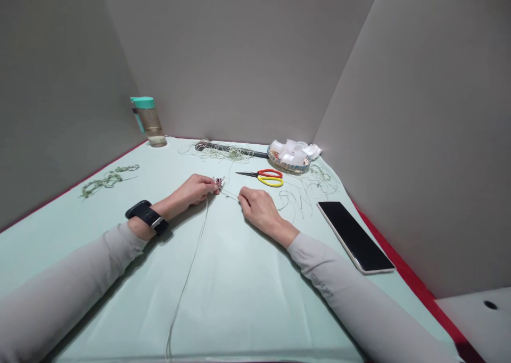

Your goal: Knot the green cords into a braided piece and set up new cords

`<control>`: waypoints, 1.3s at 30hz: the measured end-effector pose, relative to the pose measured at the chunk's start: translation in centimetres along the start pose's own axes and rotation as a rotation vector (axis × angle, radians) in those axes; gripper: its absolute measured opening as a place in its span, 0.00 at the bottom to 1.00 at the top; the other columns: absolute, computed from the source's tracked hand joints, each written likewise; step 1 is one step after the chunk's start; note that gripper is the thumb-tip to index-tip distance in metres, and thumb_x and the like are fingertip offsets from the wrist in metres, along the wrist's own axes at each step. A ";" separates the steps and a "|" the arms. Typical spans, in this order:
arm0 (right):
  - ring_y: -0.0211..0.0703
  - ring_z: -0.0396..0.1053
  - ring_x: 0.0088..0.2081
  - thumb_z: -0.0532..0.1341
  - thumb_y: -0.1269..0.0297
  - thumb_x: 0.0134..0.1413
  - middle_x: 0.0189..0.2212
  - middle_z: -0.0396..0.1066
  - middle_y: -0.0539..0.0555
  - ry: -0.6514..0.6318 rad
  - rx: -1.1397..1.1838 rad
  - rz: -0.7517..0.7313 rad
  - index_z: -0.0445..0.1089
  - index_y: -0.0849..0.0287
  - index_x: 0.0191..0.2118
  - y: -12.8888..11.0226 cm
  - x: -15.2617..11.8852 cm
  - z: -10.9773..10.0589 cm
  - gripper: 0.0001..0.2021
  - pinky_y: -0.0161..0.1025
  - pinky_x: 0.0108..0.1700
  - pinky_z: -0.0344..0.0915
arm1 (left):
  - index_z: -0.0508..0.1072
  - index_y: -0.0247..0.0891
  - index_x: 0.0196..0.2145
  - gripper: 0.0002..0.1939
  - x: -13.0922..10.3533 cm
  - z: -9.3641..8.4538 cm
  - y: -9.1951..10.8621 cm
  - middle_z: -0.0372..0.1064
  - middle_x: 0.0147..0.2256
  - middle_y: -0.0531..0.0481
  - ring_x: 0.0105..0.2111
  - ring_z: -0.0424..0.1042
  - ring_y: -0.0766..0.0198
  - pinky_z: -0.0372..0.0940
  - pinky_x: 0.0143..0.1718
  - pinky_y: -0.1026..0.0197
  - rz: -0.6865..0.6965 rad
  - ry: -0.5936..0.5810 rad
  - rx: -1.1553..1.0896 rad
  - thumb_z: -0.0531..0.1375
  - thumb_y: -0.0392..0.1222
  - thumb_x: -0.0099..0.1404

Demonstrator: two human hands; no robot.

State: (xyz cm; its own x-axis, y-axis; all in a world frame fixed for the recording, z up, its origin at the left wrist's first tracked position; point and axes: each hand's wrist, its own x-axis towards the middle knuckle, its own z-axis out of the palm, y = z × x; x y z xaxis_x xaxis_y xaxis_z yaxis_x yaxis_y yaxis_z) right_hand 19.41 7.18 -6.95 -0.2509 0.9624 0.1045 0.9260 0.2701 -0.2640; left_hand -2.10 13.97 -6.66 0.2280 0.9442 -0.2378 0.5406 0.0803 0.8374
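Near the middle of the table, my left hand (197, 188) pinches a small dark red and silvery piece (219, 182) between its fingertips. From under this hand a pale cord (194, 256) trails down to the front edge of the table. To the right, my right hand (257, 207) is closed, with a thin pale thread (229, 194) running from the small piece to its fingertips. Scissors (269, 178) with one red and one yellow handle lie just beyond my right hand, blades pointing left.
A bottle (150, 122) stands at the back left. Knotted green cords (106, 182) lie at left. Behind are a dark rod (239, 151), tangled threads and a round basket (293, 167) with white spools. A black-screened tablet (355, 236) lies at right.
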 end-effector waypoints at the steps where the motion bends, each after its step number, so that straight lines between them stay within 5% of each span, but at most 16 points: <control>1: 0.51 0.78 0.53 0.67 0.56 0.73 0.56 0.77 0.59 0.001 0.004 0.000 0.75 0.60 0.60 0.1 0.0 0.0 0.17 0.53 0.55 0.79 | 0.77 0.37 0.58 0.19 -0.1 -0.4 -0.1 0.78 0.54 0.42 0.48 0.80 0.53 0.80 0.48 0.47 0.005 -0.021 0.000 0.66 0.49 0.77; 9: 0.48 0.79 0.50 0.67 0.56 0.74 0.53 0.78 0.58 0.021 0.054 -0.022 0.76 0.61 0.57 0.6 0.1 0.5 0.15 0.51 0.53 0.79 | 0.78 0.36 0.49 0.13 -0.5 -4.1 -0.9 0.78 0.41 0.49 0.32 0.77 0.64 0.76 0.32 0.60 -0.017 -0.185 0.014 0.65 0.48 0.78; 13: 0.45 0.79 0.45 0.66 0.56 0.74 0.47 0.79 0.55 0.059 0.101 -0.040 0.77 0.61 0.52 1.0 0.2 0.9 0.13 0.48 0.50 0.79 | 0.78 0.34 0.41 0.11 -0.7 -4.5 -1.2 0.73 0.30 0.55 0.19 0.60 0.74 0.58 0.18 0.69 0.007 -0.261 -0.021 0.66 0.45 0.77; 17: 0.41 0.75 0.37 0.62 0.62 0.76 0.35 0.77 0.51 0.117 0.166 -0.054 0.76 0.61 0.43 1.5 0.3 1.2 0.09 0.42 0.45 0.74 | 0.81 0.33 0.30 0.13 -1.4 -4.8 -1.2 0.72 0.24 0.51 0.16 0.50 0.77 0.47 0.16 0.70 0.023 -0.317 -0.075 0.70 0.46 0.67; 22: 0.41 0.67 0.29 0.57 0.68 0.72 0.26 0.72 0.51 0.170 0.258 -0.066 0.72 0.57 0.35 1.9 0.2 1.4 0.11 0.39 0.36 0.59 | 0.86 0.37 0.29 0.15 -1.3 -5.7 -1.5 0.72 0.21 0.49 0.16 0.49 0.76 0.46 0.16 0.70 0.000 -0.435 -0.097 0.73 0.53 0.62; 27: 0.40 0.62 0.25 0.54 0.64 0.71 0.23 0.67 0.49 0.190 0.329 -0.061 0.69 0.55 0.33 2.1 0.1 1.4 0.13 0.38 0.34 0.57 | 0.89 0.43 0.31 0.16 -0.1 -6.1 -2.8 0.77 0.21 0.46 0.12 0.50 0.73 0.40 0.12 0.66 -0.028 -0.574 -0.086 0.74 0.58 0.58; 35: 0.39 0.65 0.26 0.56 0.66 0.72 0.24 0.70 0.49 0.189 0.320 -0.017 0.71 0.56 0.33 1.9 0.5 1.4 0.13 0.37 0.35 0.60 | 0.89 0.42 0.31 0.13 -0.6 -5.6 -2.5 0.80 0.23 0.45 0.12 0.55 0.72 0.46 0.13 0.66 -0.008 -0.670 -0.029 0.74 0.54 0.61; 39: 0.40 0.73 0.33 0.62 0.62 0.75 0.32 0.75 0.49 0.156 0.275 0.018 0.75 0.60 0.40 1.9 0.9 1.4 0.11 0.40 0.42 0.72 | 0.86 0.39 0.32 0.17 -2.9 -4.1 -1.7 0.81 0.26 0.44 0.13 0.58 0.72 0.47 0.14 0.67 -0.012 -0.716 -0.018 0.72 0.57 0.63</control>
State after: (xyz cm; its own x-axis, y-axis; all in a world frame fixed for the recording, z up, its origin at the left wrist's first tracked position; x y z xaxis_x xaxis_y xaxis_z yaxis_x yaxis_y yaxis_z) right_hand 20.51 8.57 -8.69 -0.1694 0.9563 0.2382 0.8132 0.2722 -0.5144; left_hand -6.96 12.36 -5.36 0.7007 0.5023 -0.5067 0.5344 0.1010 0.8392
